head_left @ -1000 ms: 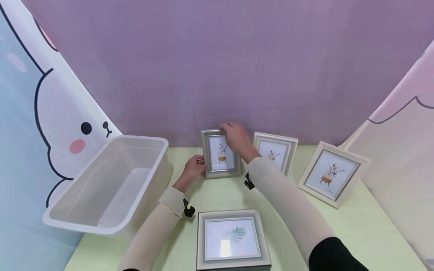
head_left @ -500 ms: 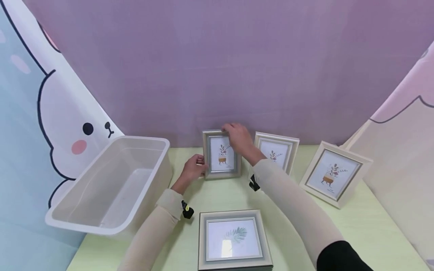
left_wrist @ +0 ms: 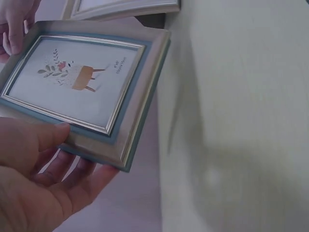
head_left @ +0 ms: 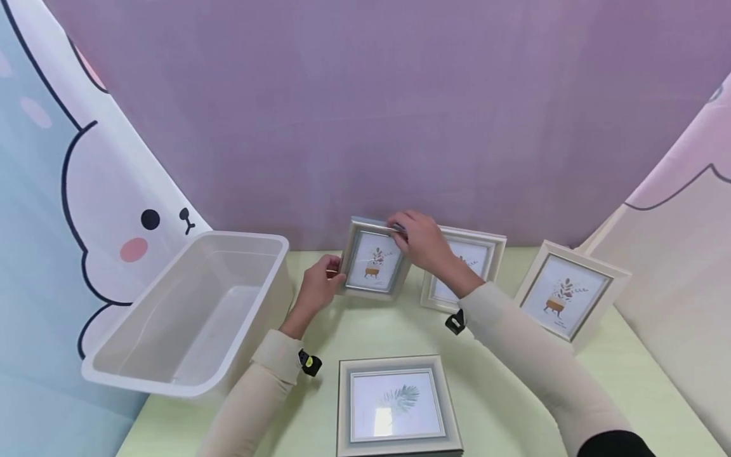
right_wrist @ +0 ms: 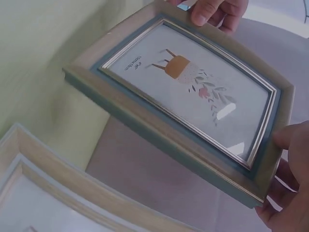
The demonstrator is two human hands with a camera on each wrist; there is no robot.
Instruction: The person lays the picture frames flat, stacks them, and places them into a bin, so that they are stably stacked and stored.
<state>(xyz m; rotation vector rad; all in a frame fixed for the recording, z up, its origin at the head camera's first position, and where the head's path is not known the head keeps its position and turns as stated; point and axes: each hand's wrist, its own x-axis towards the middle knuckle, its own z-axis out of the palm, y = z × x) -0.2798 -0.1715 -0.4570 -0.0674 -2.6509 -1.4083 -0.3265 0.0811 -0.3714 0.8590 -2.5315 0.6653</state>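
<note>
Person w/ both hands on one photo frame (head_left: pixel 374 260) at the back of the counter (head_left: pixel 645 374), frame near upright but tilted sideways; can't tell if its lower edge touches the surface; L hand (head_left: pixel 320 282) grips its L side, thumb on the front moulding, other fingers (left_wrist: pixel 89 186) curled behind, per L wrist view; R hand (head_left: pixel 421 241) pinches the edge near the top R corner, thumb in front; frame is silvery-beige w/ blue-grey trim, pic shows a leafy plant in a pot on legs, plus small print; second frame (head_left: pixel 476 251), paler, similar pic, stands just to the R, partly hidden by R hand & forearm; third frame (head_left: pixel 565 295) stands further R, turned at an angle, same sort of pic; leaf-print frame (head_left: pixel 396 406) lies flat nearer the person, btwn the forearms, bright reflection on its front; white bin (head_left: pixel 265 317) sits just L of the L hand, open side up; purple backdrop (head_left: pixel 365 114) behind all; cartoon-print cloth (head_left: pixel 114 190) far L; sleeves (head_left: pixel 531 362) beige; small black device (head_left: pixel 310 363) at L wrist, a matching black device (head_left: pixel 455 322) at R wrist.
</note>
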